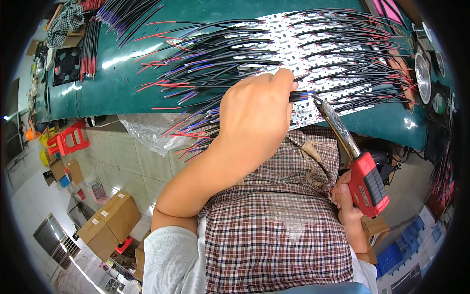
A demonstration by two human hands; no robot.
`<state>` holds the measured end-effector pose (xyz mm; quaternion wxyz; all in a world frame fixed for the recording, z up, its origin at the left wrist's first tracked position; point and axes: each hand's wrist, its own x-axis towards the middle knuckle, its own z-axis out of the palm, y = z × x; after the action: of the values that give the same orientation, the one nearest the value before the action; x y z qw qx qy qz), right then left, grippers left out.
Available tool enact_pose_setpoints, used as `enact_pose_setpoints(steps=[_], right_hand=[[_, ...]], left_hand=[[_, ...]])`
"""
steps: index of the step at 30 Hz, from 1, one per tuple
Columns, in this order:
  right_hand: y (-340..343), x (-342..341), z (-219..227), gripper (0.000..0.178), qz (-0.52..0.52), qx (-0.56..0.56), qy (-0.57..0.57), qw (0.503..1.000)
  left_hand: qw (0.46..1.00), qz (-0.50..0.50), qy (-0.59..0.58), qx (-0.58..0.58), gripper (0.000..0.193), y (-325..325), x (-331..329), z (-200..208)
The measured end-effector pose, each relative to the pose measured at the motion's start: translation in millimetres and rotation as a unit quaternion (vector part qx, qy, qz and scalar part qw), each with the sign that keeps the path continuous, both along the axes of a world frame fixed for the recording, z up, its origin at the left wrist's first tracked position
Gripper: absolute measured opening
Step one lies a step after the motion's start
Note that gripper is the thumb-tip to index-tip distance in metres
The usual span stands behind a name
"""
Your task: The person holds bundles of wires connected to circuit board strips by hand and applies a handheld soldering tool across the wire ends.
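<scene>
My left hand (257, 105) is closed around a black cable (298, 96), whose blue and red wire ends point right over a panel of white circuit boards (306, 117). In my right hand (346, 201) is a soldering gun (370, 185) with a red and black handle. Its dark tip touches or nearly touches the held wire ends; I cannot tell which. Rows of black cables (342, 68) with red and blue ends spread from both sides of the panel. The fingertips of my left hand are partly hidden behind its back.
The panel lies on a green bench (117, 93). Loose cable bundles (129, 14) and a small black fan (67, 66) sit to the left, and a silver dish (422, 71) to the right. Clear plastic sheeting (152, 131) hangs below the edge. A red stool (69, 139) and cardboard boxes (112, 220) stand lower left.
</scene>
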<state>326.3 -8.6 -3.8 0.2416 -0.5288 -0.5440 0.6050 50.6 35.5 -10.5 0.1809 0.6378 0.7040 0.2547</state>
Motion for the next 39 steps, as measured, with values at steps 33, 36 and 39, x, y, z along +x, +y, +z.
enact_pose_setpoints(steps=[33, 36, 39], right_hand=[[-6, 15, -7, 0.017, 0.099, 0.069, -0.144, 0.982], [-7, 13, -6, 0.017, 0.05, 0.035, -0.134, 0.989], [-5, 16, -8, 0.018, 0.088, 0.067, -0.15, 0.983]], left_hand=[[0.998, 0.016, 0.036, 0.038, 0.013, -17, 20, -11], [0.999, 0.007, 0.034, 0.034, 0.014, -17, 20, -12], [0.999, 0.008, 0.037, 0.031, 0.014, -17, 20, -10]])
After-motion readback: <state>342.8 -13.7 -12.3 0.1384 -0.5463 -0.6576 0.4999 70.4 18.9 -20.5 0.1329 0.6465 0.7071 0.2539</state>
